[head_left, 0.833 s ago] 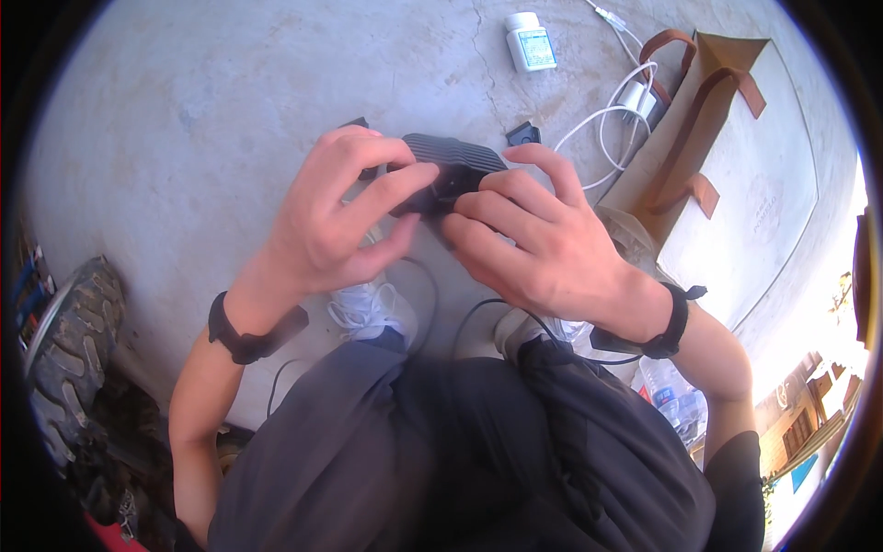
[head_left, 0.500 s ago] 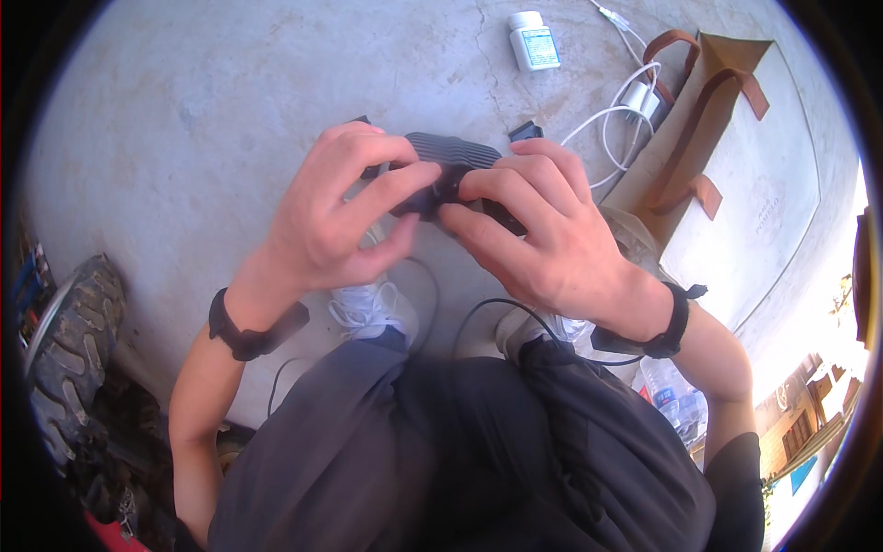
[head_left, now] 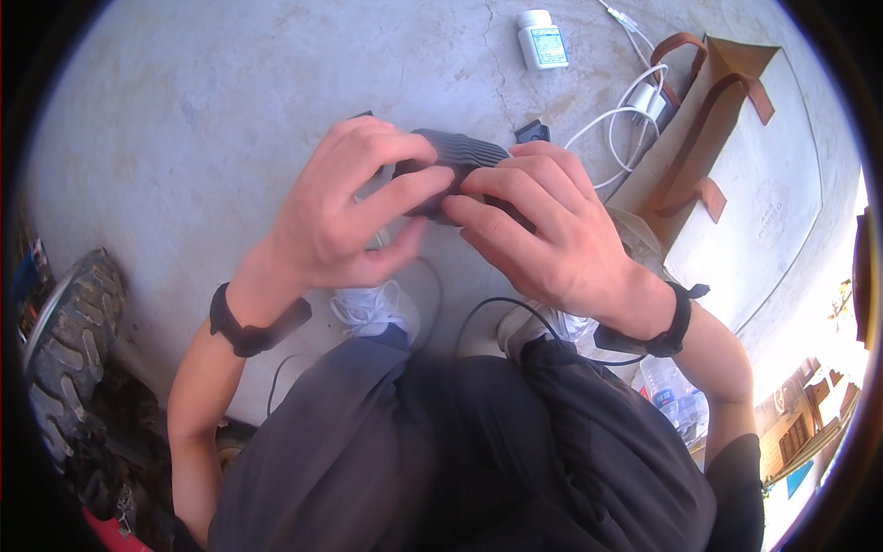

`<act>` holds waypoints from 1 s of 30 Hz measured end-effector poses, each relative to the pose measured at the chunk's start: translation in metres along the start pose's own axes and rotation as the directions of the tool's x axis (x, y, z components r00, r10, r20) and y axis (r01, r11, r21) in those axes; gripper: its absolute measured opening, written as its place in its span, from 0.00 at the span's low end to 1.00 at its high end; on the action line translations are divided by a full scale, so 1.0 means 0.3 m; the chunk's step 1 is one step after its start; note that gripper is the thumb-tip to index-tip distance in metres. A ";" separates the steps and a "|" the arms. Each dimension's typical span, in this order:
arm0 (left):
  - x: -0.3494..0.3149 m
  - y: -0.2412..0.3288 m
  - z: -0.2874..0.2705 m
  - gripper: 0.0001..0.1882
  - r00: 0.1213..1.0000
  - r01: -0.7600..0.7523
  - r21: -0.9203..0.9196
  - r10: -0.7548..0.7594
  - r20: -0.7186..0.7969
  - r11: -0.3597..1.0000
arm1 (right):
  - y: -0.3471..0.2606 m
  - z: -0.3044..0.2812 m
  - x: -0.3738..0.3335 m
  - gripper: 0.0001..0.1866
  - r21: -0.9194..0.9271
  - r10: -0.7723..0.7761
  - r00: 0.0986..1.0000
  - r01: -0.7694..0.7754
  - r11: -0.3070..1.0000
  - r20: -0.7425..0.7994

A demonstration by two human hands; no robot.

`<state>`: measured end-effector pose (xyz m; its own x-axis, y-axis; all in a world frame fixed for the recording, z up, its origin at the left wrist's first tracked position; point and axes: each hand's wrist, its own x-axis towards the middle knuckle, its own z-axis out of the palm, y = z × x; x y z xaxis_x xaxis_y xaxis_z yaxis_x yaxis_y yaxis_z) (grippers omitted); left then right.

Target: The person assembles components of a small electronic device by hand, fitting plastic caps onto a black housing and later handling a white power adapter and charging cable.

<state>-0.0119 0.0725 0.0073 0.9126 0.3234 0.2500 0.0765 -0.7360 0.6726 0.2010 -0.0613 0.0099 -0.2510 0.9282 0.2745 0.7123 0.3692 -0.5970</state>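
A ribbed black object is held at the upper middle of the frame, over the floor. Its left end is grasped by the fingers of the left hand; whether that thumb touches cannot be told. The right hand's index finger, raised less than a second ago, has been lowered beside the others, so the right end now appears more fully grasped.
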 end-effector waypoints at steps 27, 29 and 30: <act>-0.173 -0.225 0.084 0.17 0.882 0.424 0.247 -0.459 0.103 0.871 | 0.054 -0.088 -0.002 0.25 0.101 0.079 0.996 -0.073 0.992 -0.052; -0.178 -0.228 0.101 0.15 0.884 0.420 0.258 -0.457 0.102 0.870 | 0.053 -0.095 -0.004 0.23 0.100 0.094 0.995 -0.092 0.991 -0.015; -0.180 -0.229 0.108 0.13 0.885 0.415 0.271 -0.455 0.102 0.868 | 0.056 -0.094 -0.007 0.22 0.100 0.093 0.996 -0.091 0.991 -0.017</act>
<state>-0.0534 0.0864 -0.0749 0.8135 0.5603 -0.1560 0.5544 -0.6660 0.4990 0.2321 -0.0583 0.0205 -0.1728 0.9576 0.2307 0.6629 0.2862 -0.6919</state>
